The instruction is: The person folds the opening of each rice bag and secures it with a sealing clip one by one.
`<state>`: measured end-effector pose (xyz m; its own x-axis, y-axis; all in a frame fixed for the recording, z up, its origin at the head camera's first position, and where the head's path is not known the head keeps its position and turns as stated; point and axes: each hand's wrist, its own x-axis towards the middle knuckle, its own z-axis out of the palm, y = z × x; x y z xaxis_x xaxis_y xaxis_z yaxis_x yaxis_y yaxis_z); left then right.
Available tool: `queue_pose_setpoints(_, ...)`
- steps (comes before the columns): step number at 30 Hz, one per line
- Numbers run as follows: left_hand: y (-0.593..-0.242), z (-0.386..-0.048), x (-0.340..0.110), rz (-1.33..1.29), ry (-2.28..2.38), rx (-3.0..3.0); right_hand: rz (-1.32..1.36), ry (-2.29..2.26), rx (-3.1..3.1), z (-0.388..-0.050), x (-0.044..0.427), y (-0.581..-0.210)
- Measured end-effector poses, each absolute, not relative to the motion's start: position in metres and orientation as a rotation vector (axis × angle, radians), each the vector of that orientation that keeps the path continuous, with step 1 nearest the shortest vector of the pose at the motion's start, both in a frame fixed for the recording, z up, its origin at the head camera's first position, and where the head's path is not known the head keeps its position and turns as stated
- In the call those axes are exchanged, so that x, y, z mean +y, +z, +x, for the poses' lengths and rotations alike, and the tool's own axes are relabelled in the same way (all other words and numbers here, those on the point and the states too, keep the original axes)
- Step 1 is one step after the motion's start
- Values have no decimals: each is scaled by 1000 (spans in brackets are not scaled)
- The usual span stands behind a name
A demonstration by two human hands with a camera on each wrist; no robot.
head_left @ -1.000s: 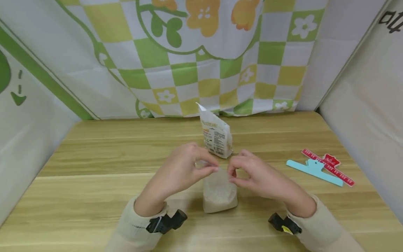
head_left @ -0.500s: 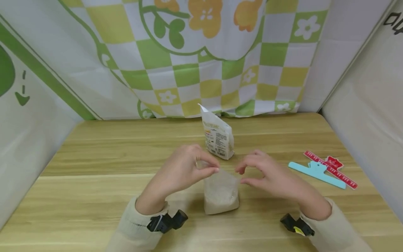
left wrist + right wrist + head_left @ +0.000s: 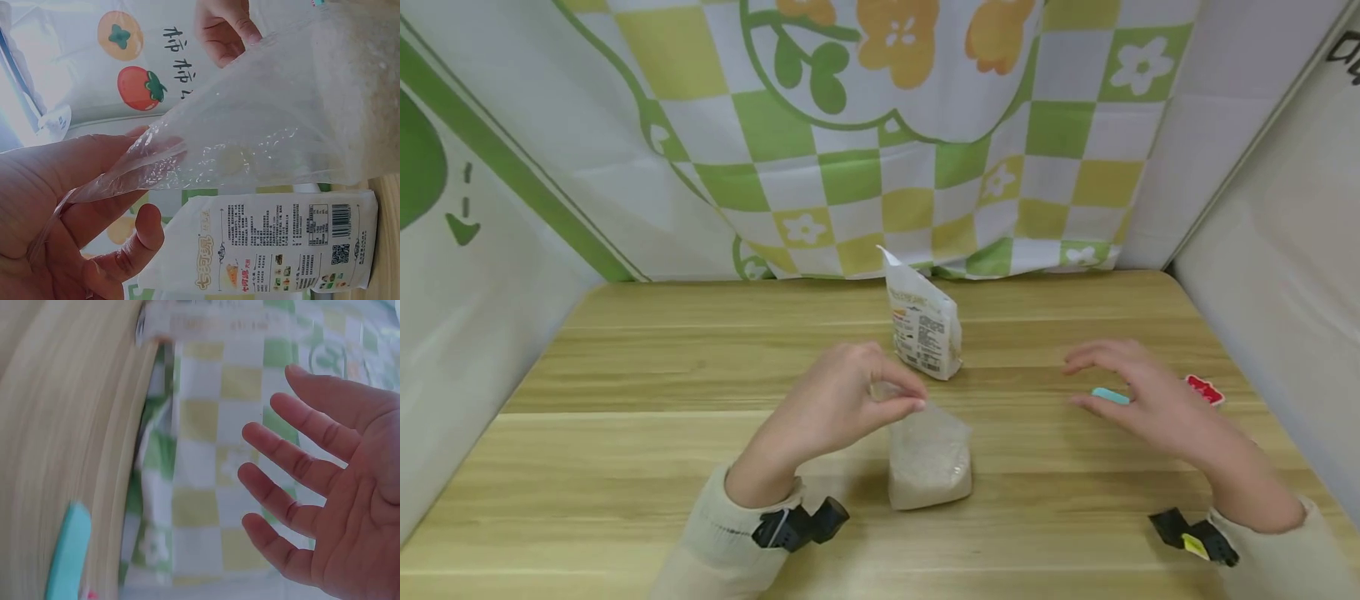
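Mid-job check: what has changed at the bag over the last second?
The right hand has let go of the clear bag's upper edge, opened, and moved to the right; in the head view it now partly hides the turquoise clip and the red clip. The left hand still pinches the bag's top, and the white packet stands behind as before.

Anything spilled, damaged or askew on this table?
Nothing stands out. No spill or tear shows; the clear bag stands upright, its top pinched by the left hand, the printed bag behind it. The right hand partly hides the turquoise clip and red clip.
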<state>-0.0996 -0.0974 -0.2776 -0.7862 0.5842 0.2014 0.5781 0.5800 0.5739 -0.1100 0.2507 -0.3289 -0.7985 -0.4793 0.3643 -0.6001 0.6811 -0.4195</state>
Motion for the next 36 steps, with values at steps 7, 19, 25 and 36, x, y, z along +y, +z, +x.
queue_pose_setpoints(7,-277,-100,-97,994,1012,2763,728,799,-2721,-117,293,-336)
queue_pose_setpoints(19,-279,-101,-98,1005,1010,2758,501,633,-2884,-127,331,-344)
queue_pose_setpoints(25,-279,-101,-98,1020,997,2772,448,672,-2950,-133,344,-354)
queue_pose_setpoints(36,-278,-101,-99,1032,993,2779,570,652,-2957,-136,359,-370)
